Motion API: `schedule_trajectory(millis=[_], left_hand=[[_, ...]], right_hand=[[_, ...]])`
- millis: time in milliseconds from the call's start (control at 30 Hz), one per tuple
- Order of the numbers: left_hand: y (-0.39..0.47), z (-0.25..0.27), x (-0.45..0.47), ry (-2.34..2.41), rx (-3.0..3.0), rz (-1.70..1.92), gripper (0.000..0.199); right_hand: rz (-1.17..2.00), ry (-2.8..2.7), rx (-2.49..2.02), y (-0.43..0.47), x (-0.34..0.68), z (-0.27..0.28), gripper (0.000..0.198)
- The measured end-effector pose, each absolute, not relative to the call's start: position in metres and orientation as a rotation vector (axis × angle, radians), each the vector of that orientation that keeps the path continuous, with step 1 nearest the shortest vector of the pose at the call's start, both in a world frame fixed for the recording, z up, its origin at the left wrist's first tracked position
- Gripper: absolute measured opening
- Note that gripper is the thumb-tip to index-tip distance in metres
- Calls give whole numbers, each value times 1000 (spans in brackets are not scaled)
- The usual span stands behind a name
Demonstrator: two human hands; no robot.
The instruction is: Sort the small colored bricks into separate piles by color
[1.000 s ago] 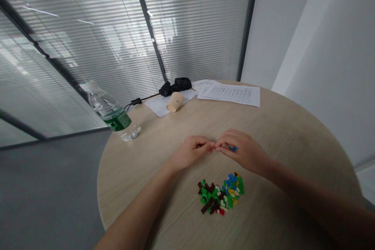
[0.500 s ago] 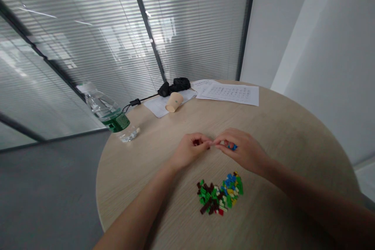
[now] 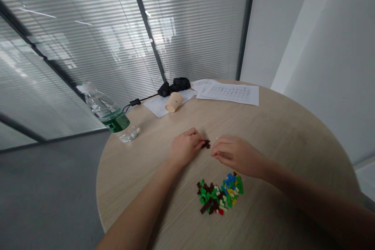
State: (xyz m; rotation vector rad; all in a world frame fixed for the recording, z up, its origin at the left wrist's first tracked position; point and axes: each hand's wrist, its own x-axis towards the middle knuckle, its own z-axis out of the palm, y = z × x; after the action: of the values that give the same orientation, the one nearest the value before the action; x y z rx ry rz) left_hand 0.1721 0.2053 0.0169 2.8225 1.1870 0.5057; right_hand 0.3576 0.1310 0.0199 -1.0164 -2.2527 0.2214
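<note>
A round, pale wood-look table (image 3: 281, 125) spreads under and around both hands, its rim curving away past them on either side. Grey floor (image 3: 52, 195) shows far to the left of the left hand. Ahead of the hands, beyond the table's far edge, hang blinds (image 3: 193, 27) behind dark frames, and a plain white wall (image 3: 336, 66) rises ahead and to the right of the right hand.

There are two hands, set a little apart. The left hand (image 3: 185, 147) pinches one small brown clump (image 3: 207, 143) of bricks between thumb and fingers, at the tabletop. The right hand (image 3: 241, 155) is just beside it, fingers curled over the thumb; whether they grip anything I can't tell at this blur.

One pile (image 3: 219, 195) of bricks lies nearer the body than both hands: green, brown, blue, yellow, cream and red. One bottle (image 3: 115, 121) with a green label stands beyond the left hand, to its left. Straight ahead of that hand, one paper cup (image 3: 174, 102) lies on its side beside one black bundle (image 3: 178, 85). At least three sheets of paper (image 3: 234, 93) lie beyond the hands.
</note>
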Motion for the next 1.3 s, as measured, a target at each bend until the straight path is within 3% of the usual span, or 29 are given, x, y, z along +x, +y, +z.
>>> schedule_trajectory(millis=[267,600,767,1000,1300], left_hand=[[205,16,172,1183,2802,513,16],[201,30,168,1221,2675,675,20],[201,34,168,1101,2512,777,18],[192,37,175,712,2215,611,19],[191,31,180,707,2297,688,8]], right_hand=[[465,-2546,-765,122,350,19,11],[585,-2602,-793,121,347,16,15],[516,-2569,-814,123,350,18,14],[179,-2183,-1133,134,368,23,8],[165,-2146,-1193,133,365,21,7]])
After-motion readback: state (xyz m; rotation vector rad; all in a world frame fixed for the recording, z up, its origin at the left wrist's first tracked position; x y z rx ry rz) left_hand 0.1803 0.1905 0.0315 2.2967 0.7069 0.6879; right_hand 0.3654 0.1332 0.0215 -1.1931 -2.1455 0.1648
